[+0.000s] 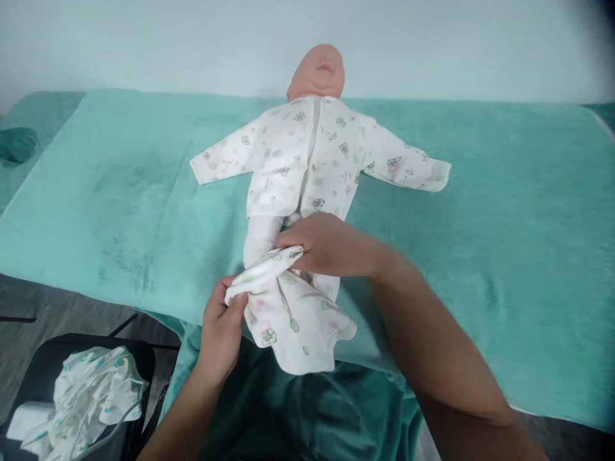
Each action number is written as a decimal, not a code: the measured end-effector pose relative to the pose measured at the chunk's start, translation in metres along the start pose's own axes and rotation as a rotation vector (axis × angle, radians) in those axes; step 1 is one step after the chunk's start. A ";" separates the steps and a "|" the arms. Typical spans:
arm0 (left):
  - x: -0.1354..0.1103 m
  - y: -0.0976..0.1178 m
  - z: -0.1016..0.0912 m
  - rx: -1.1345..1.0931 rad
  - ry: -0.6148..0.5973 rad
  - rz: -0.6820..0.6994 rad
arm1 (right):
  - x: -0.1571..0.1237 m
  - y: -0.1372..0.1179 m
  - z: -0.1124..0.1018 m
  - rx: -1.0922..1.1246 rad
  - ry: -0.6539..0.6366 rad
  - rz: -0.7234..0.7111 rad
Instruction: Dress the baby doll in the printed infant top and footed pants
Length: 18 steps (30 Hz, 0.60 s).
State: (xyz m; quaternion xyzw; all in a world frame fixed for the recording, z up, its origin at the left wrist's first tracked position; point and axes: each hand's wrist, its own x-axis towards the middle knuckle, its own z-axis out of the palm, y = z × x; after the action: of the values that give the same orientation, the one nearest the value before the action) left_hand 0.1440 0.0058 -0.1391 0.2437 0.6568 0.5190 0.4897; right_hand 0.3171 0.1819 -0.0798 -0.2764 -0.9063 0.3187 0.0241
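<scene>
A baby doll [319, 70] lies on its back on a teal towel [480, 211], head away from me. It wears a white printed top [307, 160] with both sleeves spread out. White printed trousers [293, 317] are bunched over its legs near the towel's front edge. My left hand [221, 326] pinches the near end of the trousers' rolled waistband. My right hand [327, 246] grips the other end of that waistband, just below the top's hem. Both hands are closed on the cloth.
A black bin [62, 358] at the lower left holds crumpled white printed clothes [91, 394]. A dark teal cloth [16, 144] lies at the far left. A pale wall runs behind the table. More teal fabric hangs over the front edge below the doll.
</scene>
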 end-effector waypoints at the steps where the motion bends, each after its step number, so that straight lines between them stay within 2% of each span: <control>1: 0.006 0.001 0.002 0.031 0.026 0.066 | 0.000 0.002 -0.002 0.048 -0.010 -0.019; 6: 0.046 0.014 0.009 0.242 0.063 0.402 | -0.002 0.011 -0.009 0.218 -0.064 -0.063; 10: 0.087 0.024 0.009 0.380 0.044 0.598 | -0.003 0.009 -0.009 0.202 -0.077 -0.036; 15: 0.136 0.045 0.020 0.486 -0.059 0.748 | -0.002 0.002 -0.002 0.021 0.007 0.049; 18: 0.161 0.055 0.032 0.505 -0.095 0.778 | 0.000 0.000 0.002 0.031 0.070 0.075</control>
State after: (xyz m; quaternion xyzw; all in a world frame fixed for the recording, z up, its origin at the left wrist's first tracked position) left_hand 0.0973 0.1723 -0.1508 0.6070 0.5992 0.4763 0.2139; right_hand 0.3165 0.1807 -0.0816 -0.3207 -0.8889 0.3234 0.0479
